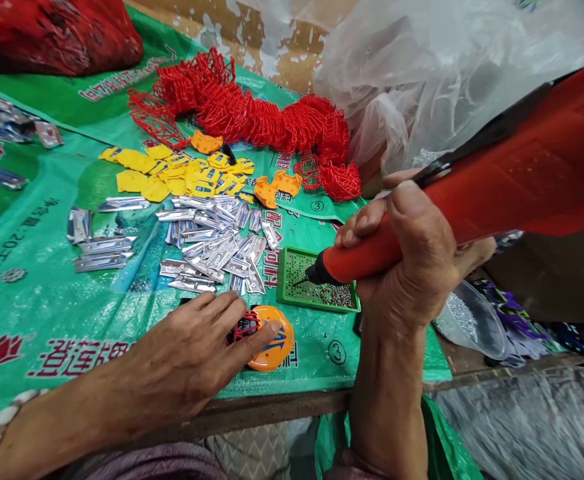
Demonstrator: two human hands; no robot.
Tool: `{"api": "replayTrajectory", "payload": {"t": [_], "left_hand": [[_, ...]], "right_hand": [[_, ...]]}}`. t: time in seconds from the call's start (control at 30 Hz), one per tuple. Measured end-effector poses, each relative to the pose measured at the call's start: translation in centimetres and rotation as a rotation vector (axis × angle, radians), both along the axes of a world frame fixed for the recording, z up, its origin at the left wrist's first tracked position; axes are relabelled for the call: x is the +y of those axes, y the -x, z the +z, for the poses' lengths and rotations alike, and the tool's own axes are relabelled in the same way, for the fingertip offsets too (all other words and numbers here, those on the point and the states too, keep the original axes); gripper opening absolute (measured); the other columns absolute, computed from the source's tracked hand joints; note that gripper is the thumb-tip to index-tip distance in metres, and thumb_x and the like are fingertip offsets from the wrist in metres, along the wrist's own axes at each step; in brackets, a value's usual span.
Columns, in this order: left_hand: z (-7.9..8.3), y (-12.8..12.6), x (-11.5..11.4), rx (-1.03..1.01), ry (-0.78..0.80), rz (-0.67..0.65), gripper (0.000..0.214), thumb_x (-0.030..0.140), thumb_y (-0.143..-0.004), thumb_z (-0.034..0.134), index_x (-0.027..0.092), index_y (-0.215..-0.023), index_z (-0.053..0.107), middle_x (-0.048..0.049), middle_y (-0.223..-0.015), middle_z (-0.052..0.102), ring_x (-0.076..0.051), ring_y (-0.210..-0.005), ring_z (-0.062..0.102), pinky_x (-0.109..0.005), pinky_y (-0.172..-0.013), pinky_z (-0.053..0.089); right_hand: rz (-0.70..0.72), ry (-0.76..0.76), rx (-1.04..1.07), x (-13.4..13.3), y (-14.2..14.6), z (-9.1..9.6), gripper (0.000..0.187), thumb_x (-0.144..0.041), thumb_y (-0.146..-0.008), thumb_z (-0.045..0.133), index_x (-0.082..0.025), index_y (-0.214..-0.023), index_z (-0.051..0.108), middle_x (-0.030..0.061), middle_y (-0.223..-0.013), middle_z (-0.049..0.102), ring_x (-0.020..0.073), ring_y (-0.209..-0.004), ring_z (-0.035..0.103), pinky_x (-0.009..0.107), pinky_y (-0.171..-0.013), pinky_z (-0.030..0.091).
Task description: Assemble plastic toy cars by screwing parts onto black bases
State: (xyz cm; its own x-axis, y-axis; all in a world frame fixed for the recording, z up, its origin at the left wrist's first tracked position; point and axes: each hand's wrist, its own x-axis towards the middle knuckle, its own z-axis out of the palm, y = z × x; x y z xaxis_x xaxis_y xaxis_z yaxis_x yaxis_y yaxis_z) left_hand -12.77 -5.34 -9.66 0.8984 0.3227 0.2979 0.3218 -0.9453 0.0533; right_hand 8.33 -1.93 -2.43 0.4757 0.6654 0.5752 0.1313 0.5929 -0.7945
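Observation:
My right hand is wrapped round a red electric screwdriver, thumb on top. Its black tip points down into a small green tray that holds many tiny screws. My left hand lies flat on the green sheet with fingers stretched out, pressing on a small orange plastic piece that has a red and black part under my fingertips. Both hands rest near the table's front edge.
Silver metal pieces lie scattered behind my left hand, with yellow and orange plastic parts and a heap of red plastic frames farther back. A clear plastic bag stands at the back right. A clear dish sits right of my wrist.

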Motion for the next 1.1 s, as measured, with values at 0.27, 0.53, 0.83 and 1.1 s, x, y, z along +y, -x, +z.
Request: {"api": "replayTrajectory", "payload": {"t": [0.27, 0.53, 0.83, 1.1], "left_hand": [[0.1, 0.0, 0.0, -0.002, 0.033, 0.011, 0.058, 0.007, -0.081, 0.053, 0.017, -0.138, 0.047, -0.0133, -0.099, 0.062, -0.031, -0.089, 0.06, -0.041, -0.071, 0.051], [0.0, 0.0, -0.1, -0.081, 0.088, 0.047, 0.054, 0.009, -0.084, 0.054, 0.026, -0.135, 0.048, -0.0098, -0.098, 0.058, -0.026, -0.083, 0.058, -0.035, -0.069, 0.049], [-0.3, 0.4, -0.3, -0.111, 0.128, 0.045, 0.059, 0.005, -0.084, 0.052, 0.027, -0.139, 0.041, -0.0123, -0.103, 0.057, -0.029, -0.089, 0.059, -0.043, -0.073, 0.055], [-0.7, 0.4, -0.6, -0.052, 0.153, 0.082, 0.056, 0.007, -0.09, 0.05, 0.032, -0.14, 0.043, -0.0119, -0.11, 0.055, -0.029, -0.097, 0.058, -0.048, -0.083, 0.054]], "right_hand": [[0.076, -0.036, -0.007, 0.0, 0.0, -0.2, 0.007, -0.024, -0.075, 0.079, -0.024, -0.08, 0.073, -0.0049, -0.055, 0.059, 0.0137, -0.04, 0.053, 0.028, -0.035, 0.045], [-0.095, 0.008, -0.112, -0.4, 0.7, 0.8, 0.005, -0.031, -0.081, 0.074, -0.027, -0.082, 0.072, -0.0034, -0.06, 0.057, 0.0164, -0.044, 0.053, 0.034, -0.041, 0.045], [-0.115, 0.107, -0.032, -2.9, 3.5, 5.1, 0.024, -0.045, -0.082, 0.067, -0.027, -0.066, 0.069, -0.0031, -0.057, 0.05, 0.0152, -0.045, 0.047, 0.036, -0.04, 0.046], [0.016, 0.222, -0.039, -4.6, 4.5, 5.1, 0.016, -0.043, -0.081, 0.07, -0.028, -0.083, 0.068, -0.0041, -0.063, 0.052, 0.0162, -0.048, 0.052, 0.036, -0.04, 0.046]]}}
